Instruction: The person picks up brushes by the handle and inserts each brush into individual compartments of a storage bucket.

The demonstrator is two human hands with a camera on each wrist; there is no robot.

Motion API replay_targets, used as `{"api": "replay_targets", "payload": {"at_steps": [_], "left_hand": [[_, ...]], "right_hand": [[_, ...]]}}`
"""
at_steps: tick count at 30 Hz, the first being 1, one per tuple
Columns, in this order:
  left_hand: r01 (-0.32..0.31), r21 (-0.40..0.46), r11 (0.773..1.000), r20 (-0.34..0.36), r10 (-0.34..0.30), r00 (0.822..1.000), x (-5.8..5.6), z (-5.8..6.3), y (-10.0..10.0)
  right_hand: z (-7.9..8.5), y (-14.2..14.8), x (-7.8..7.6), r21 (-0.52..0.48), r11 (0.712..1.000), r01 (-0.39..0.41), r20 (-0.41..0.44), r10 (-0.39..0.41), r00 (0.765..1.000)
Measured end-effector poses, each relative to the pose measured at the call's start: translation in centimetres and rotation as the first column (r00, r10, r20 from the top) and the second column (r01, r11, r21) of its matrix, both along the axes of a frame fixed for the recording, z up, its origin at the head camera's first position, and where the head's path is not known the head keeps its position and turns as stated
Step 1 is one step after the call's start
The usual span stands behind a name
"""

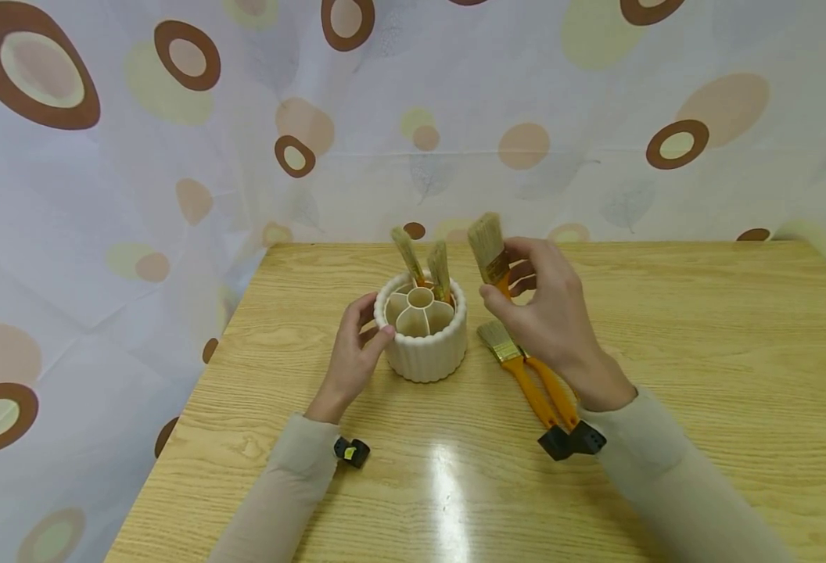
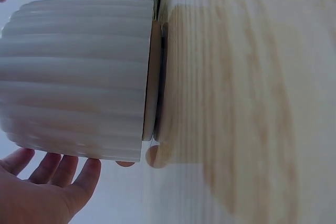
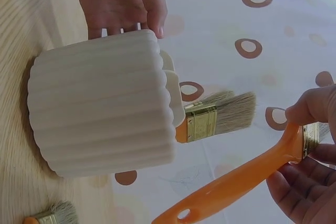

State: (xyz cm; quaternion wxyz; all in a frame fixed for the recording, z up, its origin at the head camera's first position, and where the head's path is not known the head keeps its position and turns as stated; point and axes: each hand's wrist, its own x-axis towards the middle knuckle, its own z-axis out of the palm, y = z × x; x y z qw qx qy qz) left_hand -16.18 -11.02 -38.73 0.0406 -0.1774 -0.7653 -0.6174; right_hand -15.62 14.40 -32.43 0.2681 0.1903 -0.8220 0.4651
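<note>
A ribbed off-white round holder (image 1: pixel 425 361) with a divided top stands upright on the table. My left hand (image 1: pixel 352 348) holds it from the left side, thumb at the scalloped rim, fingertips against the ribbed wall in the left wrist view. Two paintbrushes, one (image 1: pixel 404 249) behind the other (image 1: pixel 439 266), stand in its back compartments, bristles up. To the right of the rim, my right hand (image 1: pixel 554 313) pinches another paintbrush (image 3: pixel 231 187) near its metal band. Its bristles point up, and its orange handle angles down beside the holder in the right wrist view.
Two orange-handled paintbrushes, one (image 1: pixel 526 387) beside the other (image 1: pixel 557 391), lie on the wooden table (image 1: pixel 702 352) below my right hand. A patterned sheet (image 1: pixel 455 94) hangs behind the table and along its left side. Black wrist cameras, one (image 1: pixel 352 452) on the left, sit at both cuffs.
</note>
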Motion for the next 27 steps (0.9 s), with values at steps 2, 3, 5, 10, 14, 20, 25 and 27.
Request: {"api": "replay_targets", "payload": {"at_steps": [2, 3, 5, 10, 14, 20, 25, 27], "left_hand": [[0.001, -0.002, 1.000, 0.000, -0.001, 1.000, 0.0, 0.0, 0.0], [0.001, -0.004, 1.000, -0.001, -0.001, 1.000, 0.0, 0.0, 0.0], [0.002, -0.003, 1.000, -0.003, -0.002, 1.000, 0.1, 0.1, 0.0], [0.006, 0.000, 1.000, -0.005, -0.006, 1.000, 0.0, 0.0, 0.0], [0.005, -0.001, 1.000, -0.001, -0.005, 1.000, 0.0, 0.0, 0.0], [0.000, -0.001, 1.000, -0.007, 0.000, 1.000, 0.0, 0.0, 0.0], [0.001, 0.002, 1.000, -0.004, -0.001, 1.000, 0.0, -0.1, 0.0], [0.002, 0.005, 1.000, -0.005, -0.002, 1.000, 0.0, -0.1, 0.0]], "right_hand": [[0.1, -0.2, 0.0, -0.010, 1.000, -0.007, 0.003, 0.007, 1.000], [0.2, -0.3, 0.0, -0.016, 1.000, -0.012, 0.003, 0.012, 1.000], [0.3, -0.5, 0.0, -0.028, 0.999, -0.021, 0.003, 0.021, 1.000], [0.8, -0.8, -0.1, -0.066, 0.997, -0.039, 0.000, 0.039, 0.999], [1.1, -1.0, -0.2, -0.089, 0.995, -0.049, -0.005, 0.049, 0.999], [1.3, -1.4, -0.3, -0.127, 0.990, -0.062, 0.009, 0.063, 0.998], [1.6, -1.8, -0.4, -0.161, 0.985, -0.066, 0.001, 0.067, 0.998], [1.6, -2.0, -0.5, -0.179, 0.981, -0.070, -0.006, 0.070, 0.998]]}}
